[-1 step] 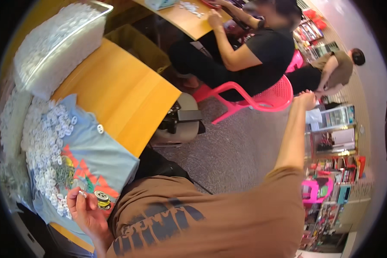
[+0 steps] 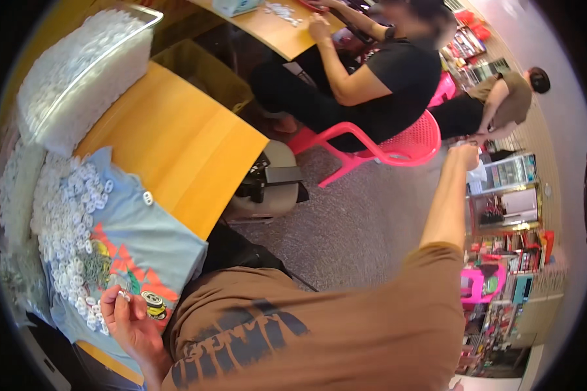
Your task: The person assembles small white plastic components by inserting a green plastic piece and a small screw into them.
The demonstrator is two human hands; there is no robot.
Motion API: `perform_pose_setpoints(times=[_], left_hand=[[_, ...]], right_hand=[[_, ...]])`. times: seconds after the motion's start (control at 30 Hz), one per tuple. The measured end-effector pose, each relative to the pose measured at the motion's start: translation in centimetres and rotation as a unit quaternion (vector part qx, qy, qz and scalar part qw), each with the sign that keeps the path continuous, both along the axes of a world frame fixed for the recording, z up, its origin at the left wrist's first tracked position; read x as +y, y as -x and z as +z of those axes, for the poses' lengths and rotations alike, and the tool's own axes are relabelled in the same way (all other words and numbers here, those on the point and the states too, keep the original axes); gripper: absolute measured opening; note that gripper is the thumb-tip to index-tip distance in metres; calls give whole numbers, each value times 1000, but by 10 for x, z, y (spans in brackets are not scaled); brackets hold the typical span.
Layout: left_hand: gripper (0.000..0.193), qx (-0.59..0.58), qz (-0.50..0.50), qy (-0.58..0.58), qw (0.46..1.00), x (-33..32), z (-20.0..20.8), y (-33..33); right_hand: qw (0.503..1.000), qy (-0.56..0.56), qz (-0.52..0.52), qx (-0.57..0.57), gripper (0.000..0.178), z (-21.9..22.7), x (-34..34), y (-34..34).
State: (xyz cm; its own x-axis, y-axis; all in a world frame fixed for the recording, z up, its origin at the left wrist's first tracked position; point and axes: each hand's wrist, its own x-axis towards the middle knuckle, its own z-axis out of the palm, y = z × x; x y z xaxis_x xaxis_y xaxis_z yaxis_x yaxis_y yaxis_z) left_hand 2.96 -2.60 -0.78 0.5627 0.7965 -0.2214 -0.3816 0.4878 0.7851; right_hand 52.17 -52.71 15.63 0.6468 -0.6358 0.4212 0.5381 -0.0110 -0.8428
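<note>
My left hand (image 2: 134, 326) pinches a small white plastic piece (image 2: 123, 296) between thumb and fingertips. It hovers beside a heap of similar white oval pieces with holes (image 2: 65, 244), spread over a grey-blue printed cloth (image 2: 176, 225). A single white piece (image 2: 148, 197) lies apart on that cloth. Stretched far out to the right, my right hand (image 2: 464, 157) is closed, held in the air away from the table. Whatever its fingers grip is too small or hidden to make out. Near the left hand, a small tangle of greyish-green strands (image 2: 96, 268) rests at the heap's edge.
A clear bin (image 2: 91, 75) full of white pieces stands on the wooden table (image 2: 182, 140). Across from me, a person in black (image 2: 398, 72) sits on a pink chair (image 2: 398, 153) at another table. Another person (image 2: 512, 98) bends beyond my right hand. Shelves line the right.
The whole view has shifted slightly left. My right hand has moved a little down and to the right; my left hand still holds its white piece.
</note>
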Motion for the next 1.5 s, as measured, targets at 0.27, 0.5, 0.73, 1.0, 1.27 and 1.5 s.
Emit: perform_pose_setpoints(times=[0.27,0.5,0.73,1.0,1.27,1.5], left_hand=[[12,-4,7,-13,1000,-13,13,-2],[10,34,34,-11,999,-16,26,4],[15,-9,72,6,997,-13,39,17],[16,-29,21,23,999,-8,31,13],[16,-49,1,17,999,-4,23,14],[16,-51,12,25,998,-5,22,14]], right_hand=[[908,-36,387,157,23,-80,191,57],[516,-62,790,326,30,-123,404,268],[351,5,906,234,36,-129,443,339],[365,9,910,197,38,-137,446,353],[400,36,900,172,39,-146,445,348],[439,137,875,152,37,-141,447,351]])
